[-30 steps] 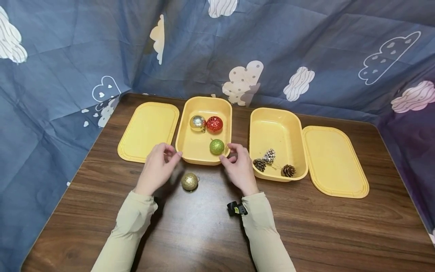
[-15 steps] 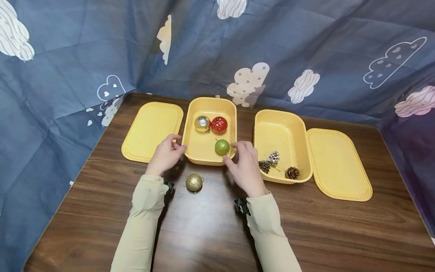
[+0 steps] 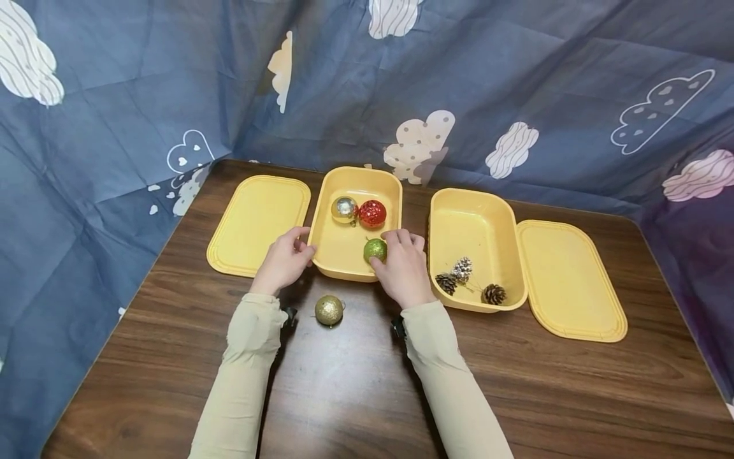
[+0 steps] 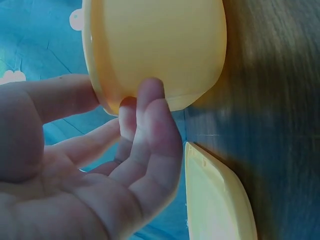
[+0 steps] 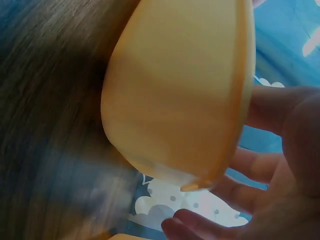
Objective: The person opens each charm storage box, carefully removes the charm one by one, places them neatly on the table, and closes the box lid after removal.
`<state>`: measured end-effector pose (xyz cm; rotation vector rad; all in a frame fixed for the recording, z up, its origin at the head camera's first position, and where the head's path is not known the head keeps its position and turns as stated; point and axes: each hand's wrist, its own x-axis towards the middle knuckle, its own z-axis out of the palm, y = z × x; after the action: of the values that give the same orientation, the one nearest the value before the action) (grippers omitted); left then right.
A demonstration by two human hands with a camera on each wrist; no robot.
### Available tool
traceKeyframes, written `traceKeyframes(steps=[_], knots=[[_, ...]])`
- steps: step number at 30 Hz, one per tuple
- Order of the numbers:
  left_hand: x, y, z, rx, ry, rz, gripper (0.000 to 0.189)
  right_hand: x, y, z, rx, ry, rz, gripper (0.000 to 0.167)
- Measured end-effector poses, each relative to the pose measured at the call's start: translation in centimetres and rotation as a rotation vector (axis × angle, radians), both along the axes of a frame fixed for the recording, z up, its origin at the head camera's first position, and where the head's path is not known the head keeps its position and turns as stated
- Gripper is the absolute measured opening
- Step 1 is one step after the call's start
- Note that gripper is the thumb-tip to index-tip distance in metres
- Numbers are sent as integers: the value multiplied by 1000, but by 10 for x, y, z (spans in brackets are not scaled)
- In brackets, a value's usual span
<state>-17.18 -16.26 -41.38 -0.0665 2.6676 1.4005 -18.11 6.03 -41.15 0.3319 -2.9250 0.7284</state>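
Right hand (image 3: 406,268): I am seeing it pinching the green glitter bauble (image 3: 375,250) between thumb and curled forefinger; in the right wrist view its thumb is reaching behind the box rim, and the wall is hiding the bauble from me.
Green glitter bauble: it is sitting inside the near right corner of the left yellow box (image 3: 337,246); whether it is touching the box floor, I cannot tell.
Left hand (image 3: 282,260): I am watching it gripping the same box at its left side near the front, the thumb reaching over the rim and the fingers curling against the outer wall.
Far half of that box: a silver bauble (image 3: 345,209) and a red bauble (image 3: 373,214) are resting side by side.
Gold glitter bauble (image 3: 329,310): it is lying on the dark wood table (image 3: 355,395), between the forearms.
Right yellow box (image 3: 464,223): three pine cones (image 3: 494,294) are lying at its near end, two bunching together at the left.
Yellow lids (image 3: 260,223): one is lying flat outside each box.
Blue backdrop (image 3: 344,83): it is showing printed clouds, some bearing hearts or dots.
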Motion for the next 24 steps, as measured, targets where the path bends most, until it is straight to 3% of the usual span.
traceKeyframes(steps=[18, 24], knots=[[-3, 1, -6, 17, 9, 19, 45, -17, -6, 4, 151, -220, 15, 51], [-3, 0, -6, 28, -4, 28, 45, -21, -7, 2, 149, -229, 27, 49]])
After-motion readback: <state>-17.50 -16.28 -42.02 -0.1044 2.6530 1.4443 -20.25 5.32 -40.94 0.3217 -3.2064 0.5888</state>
